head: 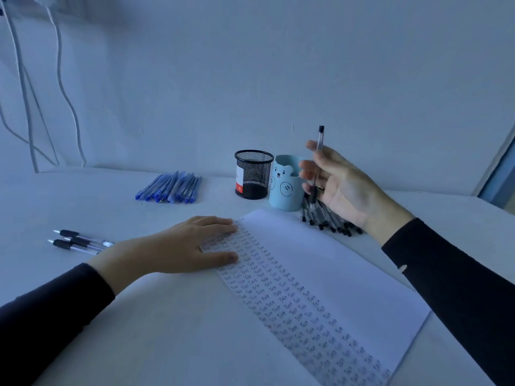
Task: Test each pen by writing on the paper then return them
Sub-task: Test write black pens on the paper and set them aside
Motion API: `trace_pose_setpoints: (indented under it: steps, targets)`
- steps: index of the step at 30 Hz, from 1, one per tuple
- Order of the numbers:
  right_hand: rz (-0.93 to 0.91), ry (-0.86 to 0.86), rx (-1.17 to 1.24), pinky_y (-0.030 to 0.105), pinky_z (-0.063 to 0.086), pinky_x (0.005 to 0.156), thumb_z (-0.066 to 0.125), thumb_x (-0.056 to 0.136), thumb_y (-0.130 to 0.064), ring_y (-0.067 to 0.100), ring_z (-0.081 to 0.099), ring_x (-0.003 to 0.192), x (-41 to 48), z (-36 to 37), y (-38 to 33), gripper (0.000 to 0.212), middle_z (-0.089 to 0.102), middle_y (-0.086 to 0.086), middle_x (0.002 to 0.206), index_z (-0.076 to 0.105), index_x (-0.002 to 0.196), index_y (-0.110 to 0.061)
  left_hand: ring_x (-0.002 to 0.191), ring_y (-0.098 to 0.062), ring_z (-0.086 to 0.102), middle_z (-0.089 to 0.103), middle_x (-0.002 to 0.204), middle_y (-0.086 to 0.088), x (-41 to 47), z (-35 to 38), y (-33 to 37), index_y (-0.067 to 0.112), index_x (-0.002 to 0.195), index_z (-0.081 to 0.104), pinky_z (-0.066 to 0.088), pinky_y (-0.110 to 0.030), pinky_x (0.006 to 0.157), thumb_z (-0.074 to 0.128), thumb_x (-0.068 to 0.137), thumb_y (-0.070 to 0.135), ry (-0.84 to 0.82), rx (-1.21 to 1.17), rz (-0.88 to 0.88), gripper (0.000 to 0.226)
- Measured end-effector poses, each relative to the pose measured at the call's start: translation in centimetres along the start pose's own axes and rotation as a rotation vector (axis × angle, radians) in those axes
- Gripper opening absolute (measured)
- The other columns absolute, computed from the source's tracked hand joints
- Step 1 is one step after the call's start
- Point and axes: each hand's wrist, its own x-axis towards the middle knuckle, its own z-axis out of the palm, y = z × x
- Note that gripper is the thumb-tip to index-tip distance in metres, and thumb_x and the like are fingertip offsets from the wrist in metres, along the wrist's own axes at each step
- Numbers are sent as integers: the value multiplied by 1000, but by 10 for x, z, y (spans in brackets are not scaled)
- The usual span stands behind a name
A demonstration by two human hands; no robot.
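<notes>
Head view, a single moment of pen testing. The right hand (341, 188) is raised above the surface (156, 330), its fingers (306, 166) curled loosely round one clear-barrelled pen (317, 162), which stands nearly upright. It hangs directly over a heap of black pens (330, 220) lying beside a blue bear cup (285, 190). The left hand (178, 246) lies flat with its fingers straight, pressing the left edge of the paper (334, 268). Rows of the word "Test" fill the sheet's left band, while its right part is blank. A black mesh holder (253, 174) stands touching the cup. A batch of blue pens (170, 188) lies well apart to the left, and a few black-grip pens (78, 240) lie near the left wrist.

Judged step: bringing this pen to the sheet for its trial, although it could equally be on its way back to the heap. Which end carries the tip cannot be told.

To do it well, the person should turn the pen in the fingers until the tip points down and settle into a firm writing pinch near the tip. The flat hand should hold the sheet steady while the word is written in the next free space beside the filled rows. The pen should then go to a place separate from the untested heap, so that none is tested twice.
</notes>
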Motion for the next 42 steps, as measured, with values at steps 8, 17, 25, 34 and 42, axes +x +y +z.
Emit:
trace_pose_setpoints:
  steps: [8,17,25,34,42]
  targets:
    - [-332,306,-752,24,51,97,61,95,-7,-1,65,106,2,-52,3,15,69,12,115,50,88,-15,136,10,14,24,148,32,2,3,-4,49,144,32,7,-16,112,34,61,95,-3,-12,4,95]
    - [-368,241,-1438,33,48,60,69,88,-21,17,58,69,-1,-65,45,17,59,-4,77,55,83,-13,130,15,12,22,144,35,2,3,-5,48,145,32,5,-12,108,35,61,92,-12,-26,18,95]
    - [-473,302,-1716,35,37,84,39,83,-66,16,56,65,-2,-61,46,48,53,-13,59,59,70,-24,137,9,11,21,153,29,3,4,-7,46,147,29,5,-17,112,32,64,93,-12,7,36,95]
    - [-678,-138,-1460,30,39,75,48,85,-38,13,55,73,6,31,77,23,58,-12,75,61,74,-22,95,11,60,67,100,25,-25,-55,-24,43,106,67,45,-19,96,66,71,67,39,-124,-142,42]
    - [-544,-285,-1197,38,49,79,55,88,-34,14,60,82,17,42,98,18,62,-12,82,63,78,-21,111,1,54,62,114,17,-63,-97,-60,41,102,65,43,-21,91,86,66,44,-343,29,-353,41]
